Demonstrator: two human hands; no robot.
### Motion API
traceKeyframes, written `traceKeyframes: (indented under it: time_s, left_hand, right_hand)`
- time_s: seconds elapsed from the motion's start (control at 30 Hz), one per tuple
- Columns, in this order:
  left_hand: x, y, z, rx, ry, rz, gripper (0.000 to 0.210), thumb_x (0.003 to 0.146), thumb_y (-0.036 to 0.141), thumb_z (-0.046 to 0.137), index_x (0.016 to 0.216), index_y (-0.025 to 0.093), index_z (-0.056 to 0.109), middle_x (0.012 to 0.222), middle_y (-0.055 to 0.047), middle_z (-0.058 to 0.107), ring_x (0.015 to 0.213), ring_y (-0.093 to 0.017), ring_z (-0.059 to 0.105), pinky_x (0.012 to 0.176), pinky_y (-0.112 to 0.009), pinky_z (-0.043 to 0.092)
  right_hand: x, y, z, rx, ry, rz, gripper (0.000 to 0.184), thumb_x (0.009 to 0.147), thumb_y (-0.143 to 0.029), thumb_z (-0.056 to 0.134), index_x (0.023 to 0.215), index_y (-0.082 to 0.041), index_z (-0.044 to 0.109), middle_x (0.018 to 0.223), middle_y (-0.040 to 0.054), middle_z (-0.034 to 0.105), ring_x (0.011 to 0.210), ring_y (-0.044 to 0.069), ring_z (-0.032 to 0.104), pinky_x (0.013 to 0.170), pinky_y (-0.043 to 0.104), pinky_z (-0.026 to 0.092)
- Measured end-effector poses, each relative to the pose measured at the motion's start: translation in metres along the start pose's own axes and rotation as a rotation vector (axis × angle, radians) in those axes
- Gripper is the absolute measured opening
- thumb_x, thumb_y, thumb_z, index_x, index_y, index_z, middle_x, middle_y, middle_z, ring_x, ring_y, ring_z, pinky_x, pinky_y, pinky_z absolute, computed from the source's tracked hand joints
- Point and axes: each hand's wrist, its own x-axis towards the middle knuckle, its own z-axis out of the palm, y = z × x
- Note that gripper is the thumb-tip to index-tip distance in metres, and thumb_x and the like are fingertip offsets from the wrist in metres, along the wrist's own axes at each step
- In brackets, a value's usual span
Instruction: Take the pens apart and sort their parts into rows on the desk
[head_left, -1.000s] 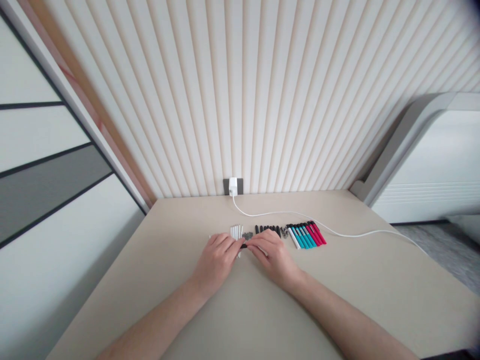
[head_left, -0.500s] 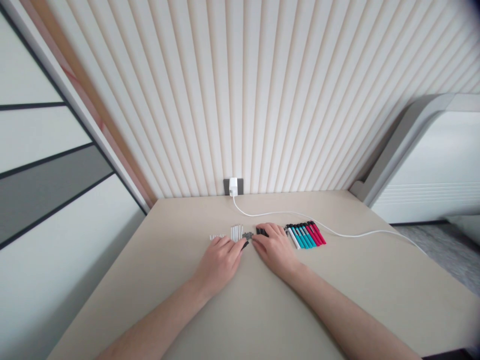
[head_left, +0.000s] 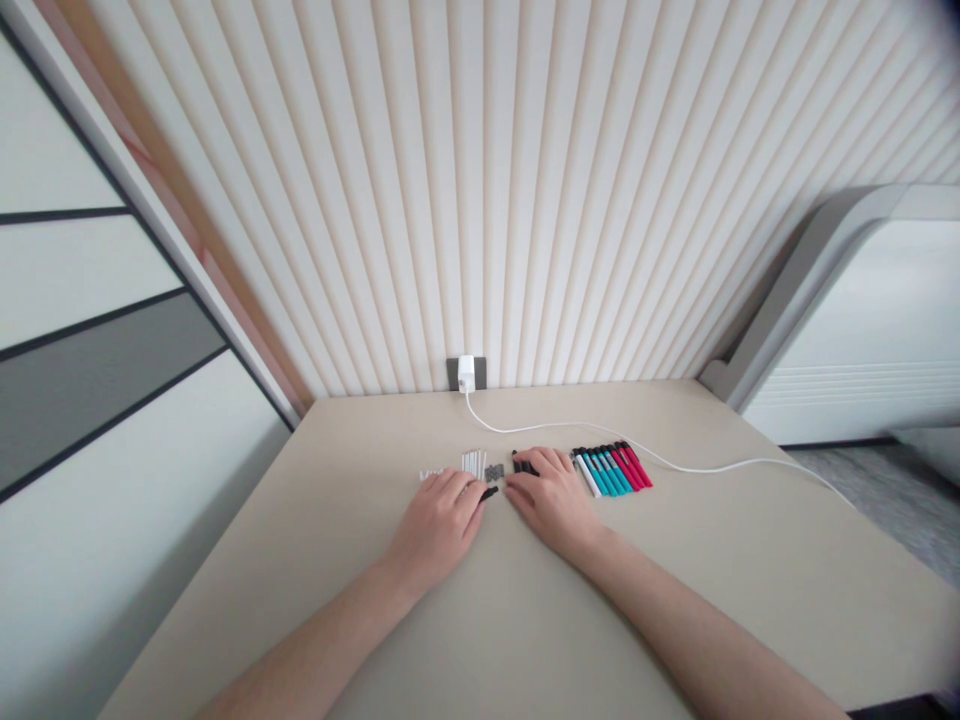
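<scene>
My left hand (head_left: 439,522) rests on the table with fingers and thumb closed on a short black pen-like piece (head_left: 489,493), whose end sticks out to the right. My right hand (head_left: 551,497) lies just across from it, fingers curled and tips close together. Anything pinched there is too small to make out. Black pieces (head_left: 525,465) lie partly under its fingers. Between the hands sits a cluster of small grey pieces (head_left: 494,472). White thin sticks (head_left: 474,462) stand in a row beyond my left hand, beside small clear or whitish pieces (head_left: 429,474).
Right of my right hand lies a row of markers: a white one (head_left: 589,477), several teal ones (head_left: 611,472) and red ones (head_left: 634,466). A white cable (head_left: 675,467) runs from a charger (head_left: 466,374) in the wall socket across the table (head_left: 495,620).
My left hand has shifted slightly, and the black piece in it now lies flatter and lower. My right fingertips have drawn back a little from the grey pieces.
</scene>
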Motion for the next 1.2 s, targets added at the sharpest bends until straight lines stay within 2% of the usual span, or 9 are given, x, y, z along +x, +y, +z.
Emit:
traceKeyframes:
  time_s: [0.1,0.4,0.6,0.87,1.0,1.2]
  left_hand:
    - [0.000,-0.001,0.001,0.007,-0.023,0.009,0.015,0.092,0.016,0.049,0.103,0.019,0.059,0.092,-0.005,0.059,0.088,-0.022,0.055,0.079,-0.039,0.046]
    - [0.000,-0.001,0.003,0.030,-0.033,0.041,0.015,0.091,0.014,0.051,0.102,0.018,0.060,0.089,-0.005,0.057,0.087,-0.021,0.055,0.080,-0.039,0.047]
    - [0.000,-0.003,0.003,0.005,-0.012,0.094,0.013,0.092,0.016,0.050,0.099,0.019,0.061,0.086,-0.004,0.057,0.086,-0.020,0.056,0.079,-0.037,0.048]
    - [0.000,-0.001,0.003,0.009,-0.073,0.161,0.013,0.092,0.017,0.050,0.097,0.018,0.062,0.083,-0.004,0.057,0.083,-0.020,0.055,0.075,-0.035,0.048]
    - [0.000,-0.002,0.003,-0.005,-0.055,0.172,0.014,0.094,0.019,0.048,0.097,0.018,0.062,0.082,-0.004,0.057,0.083,-0.020,0.055,0.075,-0.035,0.048]
    - [0.000,-0.002,0.002,-0.021,-0.043,0.166,0.014,0.094,0.020,0.048,0.097,0.018,0.062,0.081,-0.004,0.057,0.081,-0.020,0.055,0.073,-0.034,0.048]
  right_hand:
    - [-0.004,-0.002,-0.003,0.014,-0.012,-0.011,0.009,0.088,-0.025,0.062,0.086,-0.023,0.071,0.110,0.0068,0.065,0.108,0.024,0.053,0.096,0.044,0.039]
    - [-0.009,0.000,-0.007,0.029,-0.029,-0.012,0.010,0.088,-0.027,0.062,0.089,-0.027,0.072,0.111,0.0058,0.065,0.107,0.024,0.054,0.095,0.044,0.038]
    - [-0.009,-0.001,-0.008,0.012,-0.022,-0.016,0.017,0.089,-0.017,0.058,0.090,-0.026,0.073,0.107,0.0054,0.067,0.105,0.022,0.055,0.094,0.043,0.038]
    - [-0.010,-0.003,-0.011,0.015,-0.039,0.007,0.011,0.086,-0.019,0.062,0.086,-0.025,0.071,0.109,0.0040,0.066,0.106,0.023,0.053,0.095,0.044,0.037]
    - [-0.011,-0.003,-0.011,-0.003,-0.029,-0.005,0.014,0.085,-0.015,0.062,0.082,-0.025,0.071,0.106,0.0036,0.067,0.103,0.022,0.054,0.095,0.043,0.037]
    - [-0.008,-0.006,-0.013,0.009,-0.035,-0.003,0.011,0.087,-0.017,0.062,0.082,-0.023,0.069,0.102,0.0043,0.069,0.101,0.022,0.056,0.091,0.041,0.040]
